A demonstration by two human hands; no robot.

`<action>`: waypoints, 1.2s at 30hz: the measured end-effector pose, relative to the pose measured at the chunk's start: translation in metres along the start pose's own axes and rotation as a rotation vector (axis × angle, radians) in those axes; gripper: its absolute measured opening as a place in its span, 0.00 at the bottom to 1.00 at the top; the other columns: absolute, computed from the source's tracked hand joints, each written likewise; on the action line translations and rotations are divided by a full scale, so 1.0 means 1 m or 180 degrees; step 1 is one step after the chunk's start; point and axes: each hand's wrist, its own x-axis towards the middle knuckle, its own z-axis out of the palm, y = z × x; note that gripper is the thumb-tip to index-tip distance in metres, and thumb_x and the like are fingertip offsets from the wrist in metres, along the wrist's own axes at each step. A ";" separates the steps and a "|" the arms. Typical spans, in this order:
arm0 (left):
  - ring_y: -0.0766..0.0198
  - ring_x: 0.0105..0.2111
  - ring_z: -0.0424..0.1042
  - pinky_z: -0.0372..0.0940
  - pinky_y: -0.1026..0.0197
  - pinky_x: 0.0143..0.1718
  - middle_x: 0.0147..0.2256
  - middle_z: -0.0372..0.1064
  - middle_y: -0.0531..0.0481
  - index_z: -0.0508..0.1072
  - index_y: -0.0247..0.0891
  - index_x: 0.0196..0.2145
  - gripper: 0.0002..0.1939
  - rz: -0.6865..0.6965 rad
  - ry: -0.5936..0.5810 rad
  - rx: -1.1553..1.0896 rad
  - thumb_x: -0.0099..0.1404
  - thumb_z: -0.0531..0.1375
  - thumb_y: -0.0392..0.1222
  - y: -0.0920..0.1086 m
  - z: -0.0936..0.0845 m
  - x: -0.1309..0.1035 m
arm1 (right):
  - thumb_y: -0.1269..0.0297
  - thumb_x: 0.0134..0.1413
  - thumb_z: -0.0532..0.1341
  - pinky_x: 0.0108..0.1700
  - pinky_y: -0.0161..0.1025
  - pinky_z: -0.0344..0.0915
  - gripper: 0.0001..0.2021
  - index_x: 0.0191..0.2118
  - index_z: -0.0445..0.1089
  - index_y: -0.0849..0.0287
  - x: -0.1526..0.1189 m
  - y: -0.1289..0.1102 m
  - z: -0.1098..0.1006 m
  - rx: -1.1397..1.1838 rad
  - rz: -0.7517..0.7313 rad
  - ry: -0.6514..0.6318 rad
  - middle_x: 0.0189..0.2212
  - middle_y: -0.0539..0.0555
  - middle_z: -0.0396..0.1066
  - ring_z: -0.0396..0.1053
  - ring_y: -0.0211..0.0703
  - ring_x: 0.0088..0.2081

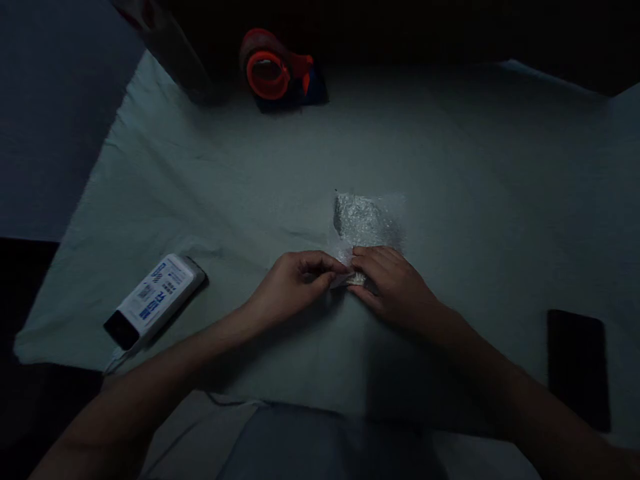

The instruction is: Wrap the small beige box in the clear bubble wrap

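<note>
A small sheet of bubble wrap lies in the middle of the pale cloth, seemingly around something silvery that I cannot make out. My left hand pinches the near left corner of the wrap between thumb and forefinger. My right hand rests over the near right part, its fingers bent on the wrap and its thumb at the near edge. The hands almost meet at the fingertips. What lies under the right palm is hidden.
An orange and blue tape dispenser stands at the back left. A white labelled box-shaped device with a cable lies at the left. At the right is a dark phone. The cloth covers the work surface; the scene is dim.
</note>
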 end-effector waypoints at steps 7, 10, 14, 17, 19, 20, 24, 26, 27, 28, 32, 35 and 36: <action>0.56 0.55 0.66 0.66 0.50 0.55 0.42 0.75 0.44 0.72 0.34 0.44 0.12 0.2521 0.0215 0.1391 0.63 0.57 0.30 -0.039 0.015 -0.004 | 0.69 0.54 0.58 0.53 0.50 0.60 0.09 0.42 0.64 0.60 -0.001 0.002 0.003 0.0081 -0.0071 0.0170 0.42 0.60 0.73 0.69 0.50 0.45; 0.57 0.56 0.65 0.66 0.51 0.55 0.43 0.73 0.41 0.70 0.32 0.45 0.11 0.2635 0.0069 0.1587 0.64 0.57 0.31 -0.040 0.015 0.000 | 0.69 0.53 0.58 0.52 0.50 0.61 0.11 0.44 0.64 0.60 -0.002 0.003 0.003 0.0093 -0.0039 0.0172 0.43 0.60 0.73 0.69 0.50 0.45; 0.58 0.54 0.67 0.68 0.52 0.53 0.43 0.71 0.40 0.69 0.34 0.43 0.09 0.2738 0.0107 0.1606 0.65 0.57 0.33 -0.039 0.014 0.006 | 0.69 0.53 0.59 0.52 0.50 0.62 0.11 0.43 0.64 0.60 -0.001 0.002 0.005 0.0100 0.0008 0.0190 0.42 0.60 0.73 0.69 0.50 0.45; 0.55 0.56 0.65 0.66 0.49 0.55 0.42 0.71 0.41 0.69 0.34 0.42 0.08 0.2867 0.0095 0.1580 0.64 0.57 0.32 -0.039 0.012 0.010 | 0.67 0.55 0.59 0.53 0.51 0.61 0.11 0.45 0.64 0.61 -0.002 0.000 0.003 0.0141 0.0021 0.0066 0.44 0.61 0.72 0.69 0.50 0.47; 0.54 0.57 0.63 0.66 0.48 0.55 0.40 0.71 0.42 0.70 0.34 0.41 0.06 0.2866 0.0074 0.1586 0.64 0.57 0.32 -0.038 0.011 0.011 | 0.61 0.55 0.60 0.55 0.53 0.60 0.16 0.48 0.63 0.61 -0.005 -0.001 -0.003 0.0182 0.0092 0.0054 0.49 0.63 0.69 0.66 0.53 0.52; 0.54 0.57 0.63 0.66 0.48 0.54 0.40 0.71 0.42 0.69 0.34 0.40 0.06 0.2839 0.0051 0.1602 0.65 0.57 0.32 -0.038 0.010 0.012 | 0.58 0.54 0.61 0.56 0.54 0.60 0.20 0.50 0.63 0.61 -0.009 -0.001 -0.007 0.0201 0.0197 0.0152 0.52 0.64 0.67 0.64 0.54 0.54; 0.54 0.55 0.66 0.69 0.51 0.52 0.40 0.69 0.41 0.69 0.33 0.39 0.05 0.2844 -0.0028 0.1705 0.66 0.55 0.33 -0.036 0.010 0.014 | 0.54 0.55 0.59 0.46 0.49 0.67 0.19 0.49 0.64 0.58 -0.033 0.003 -0.027 0.0300 0.1488 0.0908 0.45 0.61 0.71 0.70 0.51 0.46; 0.54 0.55 0.65 0.68 0.51 0.52 0.41 0.68 0.41 0.69 0.33 0.38 0.04 0.2856 -0.0023 0.1778 0.65 0.56 0.33 -0.035 0.010 0.015 | 0.52 0.55 0.58 0.39 0.46 0.68 0.20 0.49 0.64 0.59 -0.047 0.006 -0.033 0.0480 0.2278 0.0865 0.37 0.58 0.73 0.72 0.48 0.37; 0.53 0.55 0.65 0.68 0.50 0.52 0.41 0.68 0.41 0.69 0.33 0.38 0.04 0.2846 -0.0019 0.1812 0.65 0.56 0.33 -0.034 0.010 0.015 | 0.51 0.55 0.57 0.37 0.46 0.68 0.21 0.50 0.65 0.59 -0.052 0.006 -0.033 0.0581 0.2576 0.0719 0.33 0.56 0.73 0.72 0.48 0.34; 0.53 0.56 0.64 0.67 0.50 0.53 0.41 0.67 0.41 0.69 0.33 0.37 0.04 0.2821 -0.0025 0.1840 0.65 0.55 0.33 -0.033 0.010 0.015 | 0.49 0.55 0.57 0.37 0.46 0.68 0.23 0.50 0.64 0.60 -0.057 0.006 -0.031 0.0694 0.2792 0.0569 0.30 0.55 0.73 0.72 0.48 0.32; 0.54 0.54 0.65 0.67 0.49 0.52 0.40 0.66 0.42 0.68 0.35 0.36 0.03 0.2709 -0.0079 0.1827 0.65 0.55 0.34 -0.031 0.010 0.016 | 0.49 0.53 0.59 0.34 0.46 0.69 0.28 0.55 0.59 0.60 -0.058 0.002 -0.014 0.1652 0.3322 0.0451 0.23 0.50 0.71 0.72 0.46 0.26; 0.55 0.54 0.65 0.67 0.50 0.53 0.40 0.66 0.43 0.68 0.35 0.37 0.03 0.2665 -0.0099 0.1786 0.65 0.55 0.34 -0.031 0.011 0.016 | 0.52 0.46 0.64 0.26 0.41 0.68 0.35 0.58 0.53 0.59 -0.047 -0.003 0.000 0.2691 0.3579 0.0849 0.23 0.47 0.70 0.69 0.42 0.22; 0.55 0.54 0.65 0.67 0.50 0.53 0.40 0.66 0.43 0.69 0.35 0.38 0.04 0.2670 -0.0097 0.1785 0.65 0.55 0.34 -0.032 0.011 0.016 | 0.53 0.43 0.66 0.24 0.39 0.66 0.37 0.58 0.52 0.59 -0.044 -0.004 0.004 0.2891 0.3615 0.0999 0.24 0.47 0.70 0.68 0.40 0.20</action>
